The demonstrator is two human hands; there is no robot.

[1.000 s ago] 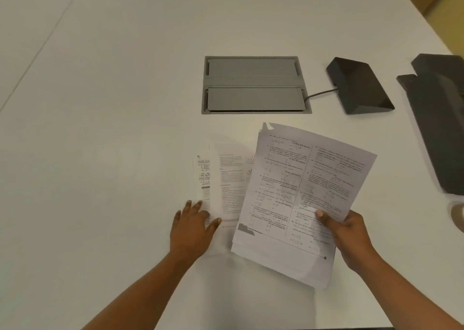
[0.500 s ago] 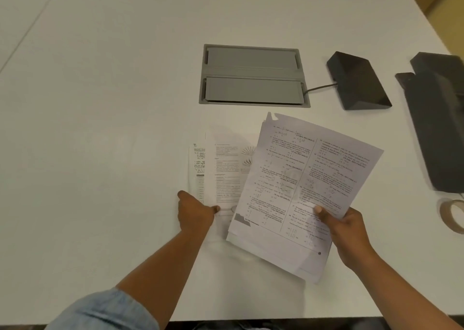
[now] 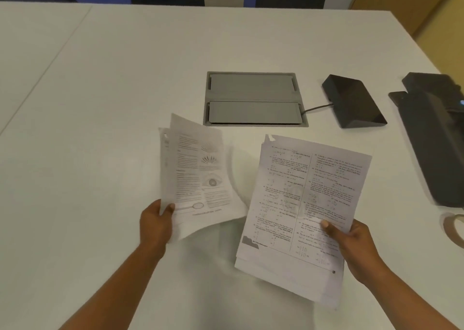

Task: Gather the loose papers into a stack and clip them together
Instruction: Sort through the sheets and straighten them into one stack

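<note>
My left hand grips the lower left corner of a few printed sheets with diagrams, held up off the white table and curling. My right hand holds a thicker bundle of printed question papers by its right edge, thumb on top, tilted to the right. The two bundles are apart, with a gap of table between them. No clip shows in view.
A grey cable hatch is set into the table behind the papers. A black wedge-shaped box with a cable lies right of it. A large black device and a tape roll are at the right edge.
My left hand has closed on the sheets that lay on the table and lifted them up and to the left. The bundle in my right hand has stayed about where it was.
</note>
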